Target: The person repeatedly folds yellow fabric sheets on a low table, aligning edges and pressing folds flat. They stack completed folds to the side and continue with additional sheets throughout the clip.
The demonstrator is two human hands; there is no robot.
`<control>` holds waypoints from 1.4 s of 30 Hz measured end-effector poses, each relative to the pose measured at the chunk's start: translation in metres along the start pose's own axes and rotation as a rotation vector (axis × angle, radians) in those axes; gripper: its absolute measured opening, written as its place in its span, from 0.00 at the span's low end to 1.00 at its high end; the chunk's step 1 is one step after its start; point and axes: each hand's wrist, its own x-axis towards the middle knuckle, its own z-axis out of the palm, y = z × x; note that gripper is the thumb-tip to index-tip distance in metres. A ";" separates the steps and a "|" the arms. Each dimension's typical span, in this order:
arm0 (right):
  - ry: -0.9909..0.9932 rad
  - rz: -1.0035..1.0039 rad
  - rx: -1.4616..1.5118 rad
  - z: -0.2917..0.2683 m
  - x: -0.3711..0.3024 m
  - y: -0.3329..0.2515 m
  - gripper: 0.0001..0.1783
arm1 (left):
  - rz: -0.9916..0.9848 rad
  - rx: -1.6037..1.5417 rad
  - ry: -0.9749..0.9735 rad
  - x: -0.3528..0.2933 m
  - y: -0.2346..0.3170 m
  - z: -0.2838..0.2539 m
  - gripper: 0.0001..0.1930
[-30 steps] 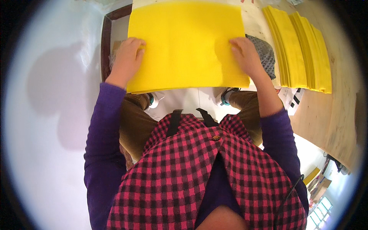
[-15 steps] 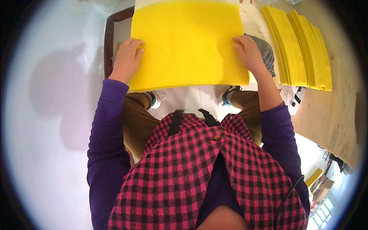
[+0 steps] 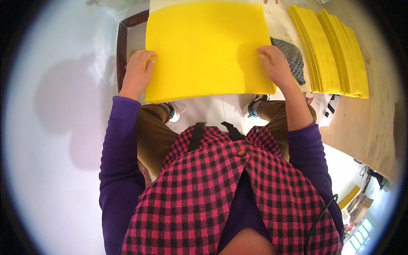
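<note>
A square yellow cloth [image 3: 208, 51], which looks like a stack of sheets with even edges, lies flat in front of me and reaches over the near edge of the table. At its left edge is my left hand [image 3: 138, 73], fingers loosely bent with the fingertips at the cloth and the thumb apart from them. Opposite it, my right hand [image 3: 275, 66] rests at the right edge in much the same pose, thumb and fingers parted. No fold of cloth shows pinched in either hand. The undersides of both hands are hidden.
Several folded yellow cloth piles [image 3: 325, 55] stand side by side on the wooden table [image 3: 361, 123] at the right. A dark grey patterned cloth [image 3: 291, 59] lies between them and my right hand. A dark brown frame edge [image 3: 122, 55] and a white wall [image 3: 55, 127] are at the left.
Both hands have slid slightly toward me along the cloth's side edges, and my left hand has also shifted a little left. The yellow cloth lies almost as before.
</note>
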 end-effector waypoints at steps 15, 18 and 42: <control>0.000 0.031 0.052 -0.009 -0.018 0.002 0.13 | -0.022 -0.068 -0.030 -0.025 -0.002 -0.006 0.10; -0.054 0.052 0.054 -0.006 -0.033 -0.002 0.13 | -0.038 -0.073 -0.033 -0.040 0.003 -0.003 0.10; -0.125 -0.096 -0.220 -0.011 -0.062 -0.010 0.29 | 0.091 0.028 -0.134 -0.056 0.021 -0.002 0.19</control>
